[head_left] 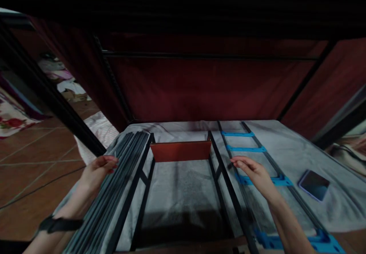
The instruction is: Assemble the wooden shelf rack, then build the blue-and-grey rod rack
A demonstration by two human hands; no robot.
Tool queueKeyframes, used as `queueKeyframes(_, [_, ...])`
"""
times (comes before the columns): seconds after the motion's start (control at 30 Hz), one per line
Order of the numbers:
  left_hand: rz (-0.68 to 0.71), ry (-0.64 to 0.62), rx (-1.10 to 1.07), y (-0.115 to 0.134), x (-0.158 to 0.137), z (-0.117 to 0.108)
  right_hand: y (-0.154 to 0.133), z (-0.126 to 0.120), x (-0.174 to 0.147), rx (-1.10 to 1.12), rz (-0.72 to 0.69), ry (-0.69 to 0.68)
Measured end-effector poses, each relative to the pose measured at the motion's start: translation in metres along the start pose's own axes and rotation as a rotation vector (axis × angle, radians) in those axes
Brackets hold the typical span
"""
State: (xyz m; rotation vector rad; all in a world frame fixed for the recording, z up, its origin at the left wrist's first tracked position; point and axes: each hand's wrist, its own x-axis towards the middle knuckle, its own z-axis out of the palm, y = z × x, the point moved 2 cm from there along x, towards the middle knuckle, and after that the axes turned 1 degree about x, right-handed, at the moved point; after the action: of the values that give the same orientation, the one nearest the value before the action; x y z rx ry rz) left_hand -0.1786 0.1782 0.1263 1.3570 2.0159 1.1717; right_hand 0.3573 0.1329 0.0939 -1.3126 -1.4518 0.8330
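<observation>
My left hand point(100, 170), with a dark band on its wrist, is closed in a pinch above a bundle of grey rods point(122, 174). A tiny thin light piece point(115, 154), too small to name, sticks up at its fingertips. My right hand point(253, 172) pinches a small dark piece point(230, 165) whose kind I cannot make out. It hovers over the near side of a ladder-like rack with blue crosspieces point(246, 149). Between my hands stands a black metal frame point(228, 187), with a reddish-brown board point(181, 151) across its far end.
A grey cloth point(183, 178) covers the bed under everything. A phone point(314, 184) lies at the right. Dark posts point(71, 117) and dark red curtains point(200, 82) enclose the far side. At the left, a cable point(42, 185) crosses the tiled floor point(37, 155).
</observation>
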Motion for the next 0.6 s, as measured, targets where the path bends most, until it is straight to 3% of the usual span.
queueKeyframes(0.07, [-0.047,-0.065,-0.203,0.041,-0.02,0.0,-0.006,0.005,0.0,0.055,-0.023,0.006])
queueKeyframes(0.13, [0.013,-0.222,-0.228,0.087,-0.047,0.016,-0.016,0.013,-0.001,0.115,-0.056,-0.016])
queueKeyframes(0.23, [0.159,-0.394,-0.169,0.146,-0.094,0.064,-0.033,0.03,-0.007,0.21,-0.091,-0.088])
queueKeyframes(0.3, [0.231,-0.512,-0.153,0.173,-0.122,0.106,-0.041,0.038,-0.014,0.284,-0.093,-0.136])
queueKeyframes(0.47, [0.341,-0.757,-0.199,0.197,-0.172,0.206,-0.039,0.039,-0.032,0.496,-0.041,-0.114])
queueKeyframes(0.6, [0.353,-0.846,-0.272,0.201,-0.196,0.256,-0.021,0.028,-0.038,0.624,0.046,0.052])
